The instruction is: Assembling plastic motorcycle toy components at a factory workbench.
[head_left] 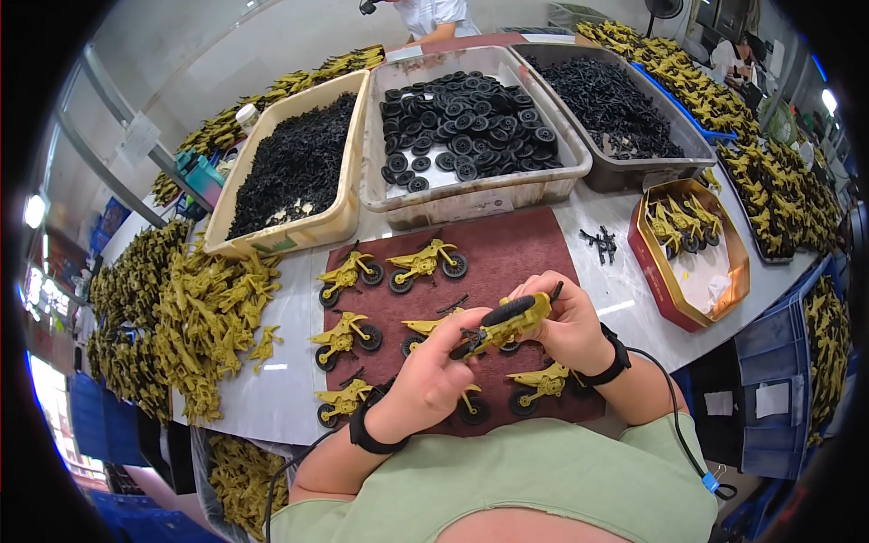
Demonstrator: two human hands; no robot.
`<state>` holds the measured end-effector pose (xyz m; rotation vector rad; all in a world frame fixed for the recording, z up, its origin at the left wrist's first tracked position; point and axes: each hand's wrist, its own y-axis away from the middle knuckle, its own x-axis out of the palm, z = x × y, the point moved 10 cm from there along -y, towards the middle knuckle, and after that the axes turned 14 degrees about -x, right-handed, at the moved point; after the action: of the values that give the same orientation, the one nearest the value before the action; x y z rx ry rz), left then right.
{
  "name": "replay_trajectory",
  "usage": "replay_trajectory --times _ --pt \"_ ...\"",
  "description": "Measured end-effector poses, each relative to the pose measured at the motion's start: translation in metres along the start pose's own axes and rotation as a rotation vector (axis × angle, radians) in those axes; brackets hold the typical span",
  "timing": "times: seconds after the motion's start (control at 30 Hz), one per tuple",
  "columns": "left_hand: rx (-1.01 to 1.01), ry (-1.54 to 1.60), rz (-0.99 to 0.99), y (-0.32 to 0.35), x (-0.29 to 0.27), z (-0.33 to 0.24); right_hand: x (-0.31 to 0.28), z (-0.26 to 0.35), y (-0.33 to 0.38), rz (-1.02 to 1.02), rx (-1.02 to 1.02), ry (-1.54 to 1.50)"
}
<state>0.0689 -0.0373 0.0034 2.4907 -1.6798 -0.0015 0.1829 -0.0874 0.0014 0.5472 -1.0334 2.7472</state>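
Between both hands I hold a yellow toy motorcycle (523, 323), tilted, its black wheel turned up toward me. My left hand (433, 373) is closed on one end, with black parts at its fingertips. My right hand (572, 328) pinches the other end, where a short black piece sticks out past the fingers. Under my hands lies a dark red mat (534, 237). Several more yellow toy motorcycles (422, 262) with black wheels lie on it in rough rows; my hands and forearms partly cover some of them.
Behind the mat stand a cream tub (217, 226) of small black parts, a clear tub (471, 206) of black wheels and a grey tub (634, 170) of black parts. Yellow bodies (208, 317) pile up at left. A red-gold box (674, 308) holding motorcycles stands at right. A person (434, 18) sits opposite.
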Motion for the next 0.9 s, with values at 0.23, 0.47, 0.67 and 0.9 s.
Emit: replay_trajectory --times 0.23,0.47,0.67,0.9 --pt "0.255 -0.463 -0.301 0.008 -0.003 -0.044 -0.003 -0.008 0.004 -0.036 0.085 0.066" --pt "0.439 -0.544 -0.36 0.018 0.002 -0.059 0.013 -0.004 0.002 -0.015 0.109 0.097" --pt "0.322 -0.64 -0.439 0.019 -0.006 -0.052 0.013 -0.003 0.0 0.075 0.109 0.247" --pt "0.25 -0.547 -0.395 0.015 -0.006 -0.048 0.01 -0.002 0.008 0.044 0.156 0.294"
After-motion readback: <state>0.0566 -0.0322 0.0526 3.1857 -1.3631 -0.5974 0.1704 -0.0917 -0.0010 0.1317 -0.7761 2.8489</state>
